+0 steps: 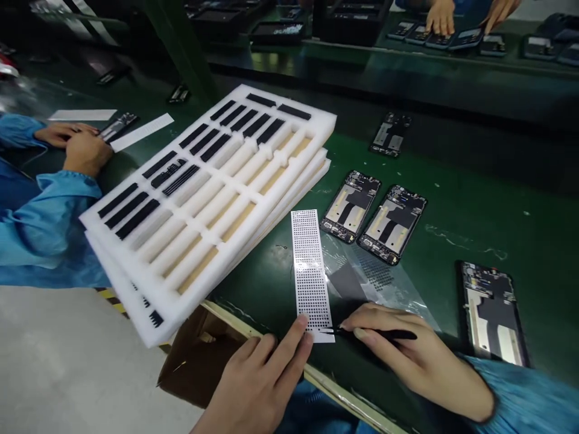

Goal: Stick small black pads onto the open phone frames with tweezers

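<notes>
A white sheet with rows of small black dots lies on the green bench. My left hand rests its stretched fingertips on the lower left corner of this sheet. Black tweezers are pinched in my right hand, and their tips are at the dots near the sheet's bottom edge. Just beyond my right hand lie clear plastic film and a dark grey piece. Two opened phone bodies lie past the film. Another phone body is to the right of my right hand.
Stacked white foam trays with black strips in some slots stand at left, jutting over the bench edge. A cardboard box is below. One more phone body lies farther back. Co-workers' hands handle phones at left and across.
</notes>
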Available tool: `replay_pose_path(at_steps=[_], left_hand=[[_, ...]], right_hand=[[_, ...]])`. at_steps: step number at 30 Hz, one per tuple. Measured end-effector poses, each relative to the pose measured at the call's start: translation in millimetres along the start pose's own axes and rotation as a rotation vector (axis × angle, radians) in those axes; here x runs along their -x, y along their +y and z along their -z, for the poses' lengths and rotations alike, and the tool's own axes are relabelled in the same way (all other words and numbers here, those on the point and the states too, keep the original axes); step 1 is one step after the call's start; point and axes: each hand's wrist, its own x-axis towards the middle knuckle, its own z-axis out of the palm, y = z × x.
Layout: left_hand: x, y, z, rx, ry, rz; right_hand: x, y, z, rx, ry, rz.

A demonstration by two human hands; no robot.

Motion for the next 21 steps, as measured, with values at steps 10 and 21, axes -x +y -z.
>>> replay_pose_path(at_steps=[10,21], left_hand=[[-13.1,3.2,-4.9,-0.037,-0.071,-0.056],[-23.9,3.5,-4.9,0.009,-0.087,-0.080]], right_hand=[[2.4,12.1,9.8,0.000,0.018,-0.002],[1.2,17.5,12.7,-0.046,-0.109,0.017]])
